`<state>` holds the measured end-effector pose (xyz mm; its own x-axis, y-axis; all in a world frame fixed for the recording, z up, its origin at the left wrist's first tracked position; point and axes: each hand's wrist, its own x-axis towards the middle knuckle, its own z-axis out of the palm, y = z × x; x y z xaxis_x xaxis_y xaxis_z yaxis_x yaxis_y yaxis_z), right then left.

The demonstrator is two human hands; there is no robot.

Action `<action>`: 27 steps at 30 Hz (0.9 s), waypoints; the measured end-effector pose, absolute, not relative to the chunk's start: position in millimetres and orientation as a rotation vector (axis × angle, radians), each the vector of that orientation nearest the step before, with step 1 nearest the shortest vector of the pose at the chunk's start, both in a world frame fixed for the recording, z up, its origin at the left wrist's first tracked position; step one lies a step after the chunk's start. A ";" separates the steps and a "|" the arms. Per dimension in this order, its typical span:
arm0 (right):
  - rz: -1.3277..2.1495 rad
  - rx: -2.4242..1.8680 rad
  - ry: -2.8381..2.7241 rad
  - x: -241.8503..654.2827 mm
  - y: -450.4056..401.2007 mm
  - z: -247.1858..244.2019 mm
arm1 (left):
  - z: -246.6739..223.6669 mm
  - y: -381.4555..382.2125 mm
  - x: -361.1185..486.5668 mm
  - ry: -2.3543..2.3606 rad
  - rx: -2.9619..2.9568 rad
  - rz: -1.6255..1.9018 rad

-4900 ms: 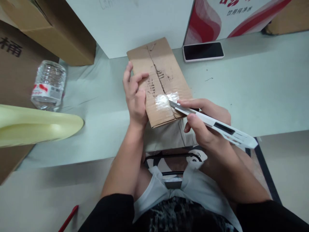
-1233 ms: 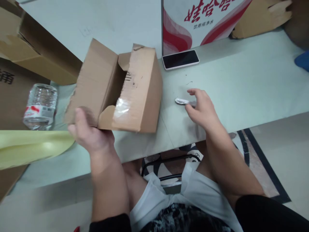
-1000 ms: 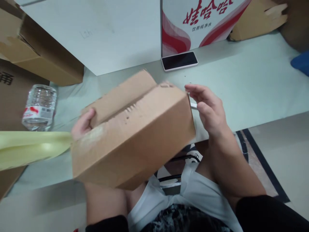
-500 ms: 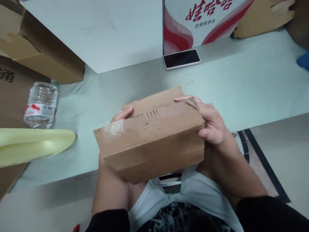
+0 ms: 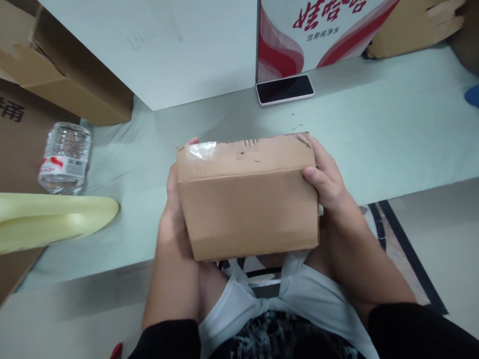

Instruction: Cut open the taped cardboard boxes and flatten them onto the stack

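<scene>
A brown cardboard box [image 5: 250, 209] is held up over the front edge of the pale green table, its long side facing me. Clear tape and torn marks run along its upper flap. My left hand [image 5: 175, 187] wraps round the left end, with most of its fingers hidden behind the cardboard. Round the right end closes my right hand [image 5: 327, 177], its thumb pressed on the near face at the upper right corner. The inside and the far side of the box are out of sight.
Behind lies a phone [image 5: 285, 90] on the table [image 5: 392, 114], against a red and white carton [image 5: 277, 45] beside a white panel [image 5: 194, 50]. At left are a clear bottle [image 5: 65, 157], a yellow-green curved object [image 5: 75, 217] and a cardboard box [image 5: 86, 99].
The box has tipped and levelled, so its near face shows more and the rear flap is hidden. My left hand has shifted to the left end, its thumb no longer over the top.
</scene>
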<state>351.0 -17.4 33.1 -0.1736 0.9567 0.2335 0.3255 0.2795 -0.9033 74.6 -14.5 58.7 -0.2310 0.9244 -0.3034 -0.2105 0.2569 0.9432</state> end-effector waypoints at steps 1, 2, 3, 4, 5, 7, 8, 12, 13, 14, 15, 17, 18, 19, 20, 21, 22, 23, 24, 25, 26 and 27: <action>0.898 -1.182 -1.667 350.6 -16.6 29.9 | 60.3 -15.7 75.0 1.338 0.644 1.214; 0.875 -1.171 -1.656 350.3 -15.8 26.7 | 60.8 -17.1 74.5 1.285 0.569 1.189; 0.842 -1.159 -1.642 350.2 -15.1 23.6 | 60.2 -18.7 73.4 1.231 0.519 1.184; 0.801 -1.150 -1.628 350.3 -14.5 20.6 | 58.9 -20.7 71.9 1.182 0.509 1.204; 0.758 -1.149 -1.613 350.8 -13.9 17.9 | 57.1 -23.0 70.1 1.134 0.520 1.232; 0.686 -1.172 -1.595 352.2 -12.9 13.6 | 52.4 -28.6 66.3 1.024 0.568 1.230; 0.661 -1.192 -1.592 353.0 -12.5 12.0 | 49.7 -31.7 64.2 0.974 0.591 1.205; 0.581 -1.274 -1.567 353.6 -10.9 8.9 | 36.5 -39.8 53.3 0.884 0.638 1.131; 0.573 -1.288 -1.551 352.9 -10.7 8.8 | 33.5 -40.2 50.7 0.891 0.629 1.131; 0.572 -1.298 -1.533 352.0 -10.5 8.8 | 31.3 -39.9 48.9 0.902 0.611 1.137; 0.575 -1.305 -1.510 351.0 -10.2 8.8 | 30.3 -39.1 48.1 0.911 0.594 1.147; 0.581 -1.311 -1.447 349.6 -9.0 8.0 | 32.4 -36.8 49.6 0.921 0.578 1.180; 0.589 -1.311 -1.408 349.5 -8.0 7.1 | 35.3 -35.3 51.7 0.927 0.576 1.192; 0.604 -1.306 -1.366 349.8 -6.6 5.9 | 38.8 -33.6 54.1 0.940 0.572 1.205; 0.631 -1.297 -1.327 350.6 -5.0 4.6 | 42.5 -31.5 56.2 0.956 0.569 1.212; 0.672 -1.283 -1.298 351.6 -3.4 3.4 | 45.8 -28.8 57.6 0.977 0.570 1.239; 0.723 -1.272 -1.286 352.6 -1.9 2.5 | 48.1 -25.3 57.8 0.999 0.573 1.303; 0.776 -1.267 -1.290 353.3 -0.9 2.1 | 49.2 -21.1 56.6 1.019 0.573 1.389; 0.824 -1.271 -1.311 353.5 -0.5 2.3 | 49.1 -16.2 54.0 1.037 0.571 1.491; 0.861 -1.280 -1.345 353.1 -0.8 3.2 | 48.1 -11.0 50.4 1.056 0.552 1.591; 0.887 -1.286 -1.391 352.1 -1.6 4.6 | 46.6 -6.0 46.4 1.079 0.521 1.618; 0.900 -1.283 -1.448 350.6 -2.9 6.3 | 45.2 -1.6 42.8 1.096 0.510 1.613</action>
<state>350.6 -2.9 6.3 0.0212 0.9826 0.1847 0.2693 0.1723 -0.9475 42.8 -1.6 45.2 -0.3385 0.9192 -0.2014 -0.5258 -0.0072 0.8506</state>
